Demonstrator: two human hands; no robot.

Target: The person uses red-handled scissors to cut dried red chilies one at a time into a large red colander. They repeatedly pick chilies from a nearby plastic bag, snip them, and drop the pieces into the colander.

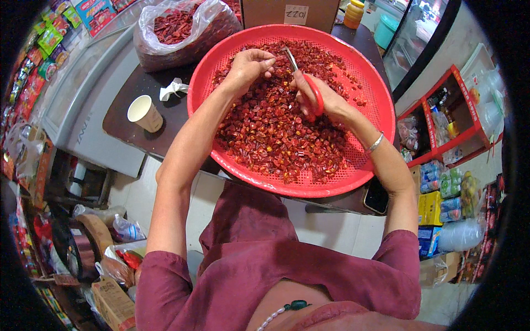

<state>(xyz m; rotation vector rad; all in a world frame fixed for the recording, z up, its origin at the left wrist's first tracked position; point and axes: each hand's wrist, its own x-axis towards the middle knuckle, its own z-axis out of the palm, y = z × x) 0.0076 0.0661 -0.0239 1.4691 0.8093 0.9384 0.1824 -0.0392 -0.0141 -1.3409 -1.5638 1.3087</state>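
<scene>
A large round red plastic sieve tray [372,140] lies on a dark table, with many cut pieces of dried red chili [285,145] spread in it. Above the upper part of the tray, my right hand [316,93] holds a pair of scissors [313,93] with red handles, the blades pointing up and to the left. My left hand [251,68] is just left of the blades, with thumb and fingertips pinched together; whether a small piece is between them cannot be told. Behind the tray at the left, a clear plastic bag [147,45] holds larger dried red chili pieces.
A paper cup [145,113] and a crumpled white tissue [174,89] are on the table left of the tray. A cardboard box [265,14] and a jar with a yellow lid [354,14] stand behind it. A phone [376,196] lies at the table's near right edge, partly under my forearm.
</scene>
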